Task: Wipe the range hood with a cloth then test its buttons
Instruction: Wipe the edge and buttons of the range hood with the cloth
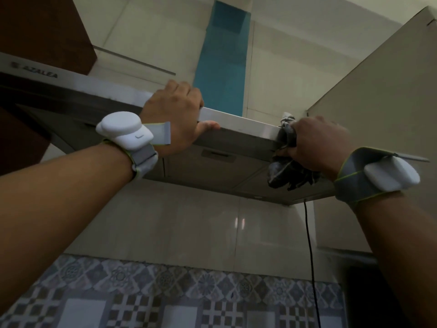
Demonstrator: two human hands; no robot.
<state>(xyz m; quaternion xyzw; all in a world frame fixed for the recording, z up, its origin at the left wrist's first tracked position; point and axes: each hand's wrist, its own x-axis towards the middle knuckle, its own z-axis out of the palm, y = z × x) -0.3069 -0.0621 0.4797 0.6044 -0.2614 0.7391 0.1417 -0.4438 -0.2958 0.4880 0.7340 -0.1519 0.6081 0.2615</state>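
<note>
Overhead, right in front of me, the range hood runs slantwise across the view. Its steel front strip is lit; the underside is in shadow.

Left hand: clamped on the front strip near its middle. The thumb is hooked under the lower lip and the fingers go over the top edge, where their tips are hidden from me.

Right hand: closed round a dark crumpled cloth and pressing it against the hood's right front corner. A light tip of cloth pokes up above the strip and the rest hangs bunched below my palm. The fingers are buried in the fabric (only knuckles and the back of the hand show).

Both wrists carry a white pod on a grey band: left band, right band.

The left end of the hood is cut off by the frame, with a blurred brand label just readable there. The panel under the hood is too dim to pick out any buttons.

A thin black cord drops from near the hood's right rear corner down the pale wall tiles. Its lower end runs out of view past the patterned tiles.

A pale cabinet stands just right of the hood.
</note>
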